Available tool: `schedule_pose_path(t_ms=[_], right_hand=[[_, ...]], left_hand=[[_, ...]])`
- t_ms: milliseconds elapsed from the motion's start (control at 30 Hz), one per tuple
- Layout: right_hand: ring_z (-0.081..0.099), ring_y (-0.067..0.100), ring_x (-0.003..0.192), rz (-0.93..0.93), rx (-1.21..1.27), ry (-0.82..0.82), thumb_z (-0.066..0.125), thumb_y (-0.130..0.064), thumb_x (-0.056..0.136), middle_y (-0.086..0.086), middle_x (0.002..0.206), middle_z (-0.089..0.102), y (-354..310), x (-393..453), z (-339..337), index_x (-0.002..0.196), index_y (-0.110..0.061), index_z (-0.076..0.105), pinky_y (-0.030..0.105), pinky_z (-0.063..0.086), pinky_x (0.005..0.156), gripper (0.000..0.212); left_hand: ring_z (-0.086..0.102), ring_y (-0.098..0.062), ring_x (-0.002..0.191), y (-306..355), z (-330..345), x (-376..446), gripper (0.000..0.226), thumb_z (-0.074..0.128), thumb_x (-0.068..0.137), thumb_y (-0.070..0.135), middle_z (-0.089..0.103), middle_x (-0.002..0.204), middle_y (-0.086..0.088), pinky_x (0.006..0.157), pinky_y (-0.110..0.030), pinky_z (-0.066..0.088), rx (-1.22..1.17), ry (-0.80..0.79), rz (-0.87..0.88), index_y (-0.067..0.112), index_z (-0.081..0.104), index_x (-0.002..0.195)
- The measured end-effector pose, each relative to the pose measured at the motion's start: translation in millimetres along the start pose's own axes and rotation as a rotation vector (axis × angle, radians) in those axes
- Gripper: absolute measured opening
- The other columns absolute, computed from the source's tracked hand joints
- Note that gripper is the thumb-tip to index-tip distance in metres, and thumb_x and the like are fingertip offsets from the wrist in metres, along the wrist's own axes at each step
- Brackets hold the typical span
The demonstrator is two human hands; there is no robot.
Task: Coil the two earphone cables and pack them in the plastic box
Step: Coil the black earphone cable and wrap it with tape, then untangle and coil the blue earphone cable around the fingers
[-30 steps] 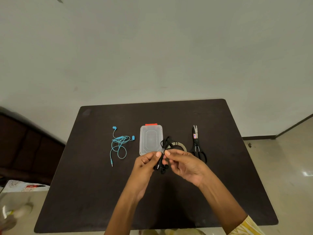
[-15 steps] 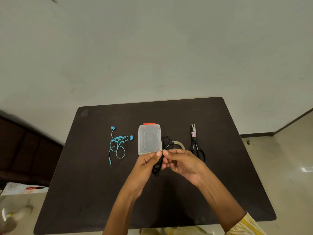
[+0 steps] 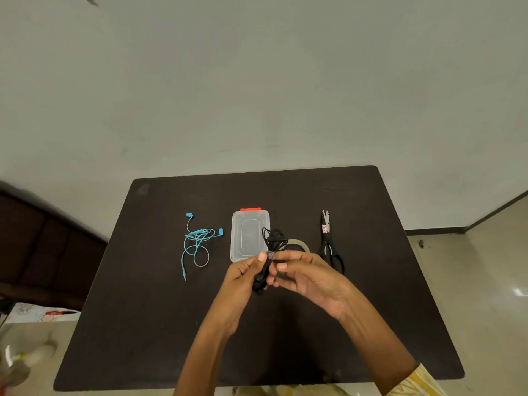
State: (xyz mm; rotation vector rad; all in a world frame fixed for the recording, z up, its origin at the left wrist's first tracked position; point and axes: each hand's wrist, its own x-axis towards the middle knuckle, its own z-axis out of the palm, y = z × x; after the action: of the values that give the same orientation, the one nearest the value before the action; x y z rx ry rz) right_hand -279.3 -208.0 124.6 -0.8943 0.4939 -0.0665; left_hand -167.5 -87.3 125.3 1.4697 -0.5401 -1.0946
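A bundled black earphone cable [image 3: 273, 244] hangs above the dark table [image 3: 143, 324], with a bit of clear tape around its middle. My left hand [image 3: 243, 278] and my right hand [image 3: 308, 275] both pinch it at that taped spot. Its loops stick up past my fingers and its earbuds hang below them. A closed clear plastic box [image 3: 245, 234] with a red latch lies just behind my hands. The blue earphone cable [image 3: 198, 241] lies loose and tangled to the left of the box.
A roll of clear tape [image 3: 298, 244] sits behind my right hand, partly hidden. Black-handled scissors [image 3: 328, 241] lie to the right of it. A wall stands behind the table, and floor shows at the right.
The black bundle has turned more upright between my fingers. My hands have stayed in about the same place in front of the box.
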Motion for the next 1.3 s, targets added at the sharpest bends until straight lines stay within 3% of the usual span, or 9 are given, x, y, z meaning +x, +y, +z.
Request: schedule_pose_path(t_ms=[200, 300, 367, 567, 733, 900, 967, 1133, 1300], right_hand=[[0.059, 0.02, 0.065, -0.037, -0.092, 0.127, 0.068, -0.013, 0.084, 0.009, 0.074, 0.065, 4.4, 2.4, -5.2, 0.094, 0.0, 0.07, 0.029, 0.052, 0.075, 0.016], [0.067, 0.018, 0.085, -0.029, -0.157, 0.202, 0.072, -0.016, 0.079, 0.009, 0.09, 0.072, 5.3, 4.5, -6.8, 0.086, -0.01, 0.075, 0.028, 0.053, 0.084, 0.01], [0.067, 0.013, 0.09, -0.022, -0.215, 0.226, 0.074, -0.018, 0.078, 0.002, 0.088, 0.072, 4.3, 8.7, -5.9, 0.081, -0.015, 0.074, 0.027, 0.053, 0.085, 0.004], [0.071, 0.014, 0.085, -0.041, -0.33, 0.316, 0.076, -0.018, 0.077, 0.005, 0.088, 0.073, 5.8, 36.8, 13.2, 0.086, -0.008, 0.068, 0.029, 0.059, 0.076, 0.015], [0.065, 0.004, 0.064, -0.08, -0.559, 0.363, 0.081, -0.021, 0.071, 0.002, 0.073, 0.071, 41.2, 91.6, 58.2, 0.079, -0.005, 0.069, 0.017, 0.05, 0.057, 0.022], [0.067, 0.013, 0.071, -0.046, -0.891, 0.344, 0.083, -0.038, 0.066, 0.002, 0.075, 0.071, 98.2, 164.0, 115.3, 0.071, -0.017, 0.066, 0.034, 0.057, 0.069, 0.027], [0.067, 0.012, 0.073, -0.01, -0.972, 0.355, 0.082, -0.042, 0.066, -0.001, 0.075, 0.07, 116.8, 186.0, 137.8, 0.072, -0.017, 0.066, 0.034, 0.056, 0.068, 0.03], [0.066, 0.018, 0.078, 0.065, -1.082, 0.431, 0.08, -0.042, 0.069, 0.002, 0.081, 0.07, 159.1, 236.9, 187.8, 0.074, -0.014, 0.063, 0.029, 0.045, 0.06, 0.033], [0.066, 0.024, 0.087, 0.085, -1.137, 0.499, 0.074, -0.038, 0.076, 0.006, 0.088, 0.071, 171.5, 260.6, 191.1, 0.074, -0.016, 0.065, 0.033, 0.049, 0.071, 0.025]], left_hand=[[0.066, -0.014, 0.074, -6.2, 5.9, 1.7, 0.037, 0.044, 0.097, 0.031, 0.071, 0.078, -0.009, 0.067, -0.017, 0.048, 0.051, -0.001, -0.05, 0.006, 0.072, 0.092], [0.07, -0.022, 0.082, -10.3, 7.8, 3.3, 0.028, 0.056, 0.089, 0.029, 0.074, 0.085, -0.011, 0.068, -0.022, 0.053, 0.009, 0.17, -0.062, 0.008, 0.074, 0.095], [0.071, -0.017, 0.085, -14.6, 5.1, 1.6, 0.019, 0.063, 0.086, 0.024, 0.075, 0.085, -0.004, 0.07, -0.024, 0.055, 0.011, 0.31, -0.027, 0.012, 0.074, 0.095], [0.071, -0.013, 0.083, -28.0, -35.6, -10.0, 0.019, 0.056, 0.092, 0.021, 0.075, 0.087, -0.002, 0.075, -0.029, 0.054, 0.057, 0.463, -0.002, 0.013, 0.073, 0.093], [0.07, -0.013, 0.083, -40.2, -96.6, -25.0, 0.021, 0.054, 0.094, 0.021, 0.074, 0.089, -0.002, 0.074, -0.028, 0.053, 0.068, 0.594, -0.022, 0.009, 0.071, 0.095], [0.07, -0.013, 0.083, -57.7, -164.8, -44.8, 0.017, 0.057, 0.092, 0.021, 0.074, 0.087, -0.001, 0.075, -0.03, 0.056, 0.101, 0.678, -0.054, 0.011, 0.071, 0.095], [0.07, -0.014, 0.083, -62.6, -185.2, -50.3, 0.015, 0.058, 0.092, 0.02, 0.074, 0.086, -0.001, 0.076, -0.031, 0.056, 0.104, 0.7, -0.069, 0.014, 0.071, 0.091], [0.069, -0.011, 0.082, -70.4, -235.5, -61.1, 0.015, 0.056, 0.092, 0.018, 0.072, 0.084, -0.001, 0.068, -0.02, 0.053, 0.121, 0.758, -0.105, 0.014, 0.07, 0.089], [0.069, -0.011, 0.08, -80.0, -261.2, -62.3, 0.016, 0.056, 0.093, 0.018, 0.073, 0.084, 0.0, 0.071, -0.024, 0.055, 0.105, 0.756, -0.153, 0.012, 0.071, 0.09]])
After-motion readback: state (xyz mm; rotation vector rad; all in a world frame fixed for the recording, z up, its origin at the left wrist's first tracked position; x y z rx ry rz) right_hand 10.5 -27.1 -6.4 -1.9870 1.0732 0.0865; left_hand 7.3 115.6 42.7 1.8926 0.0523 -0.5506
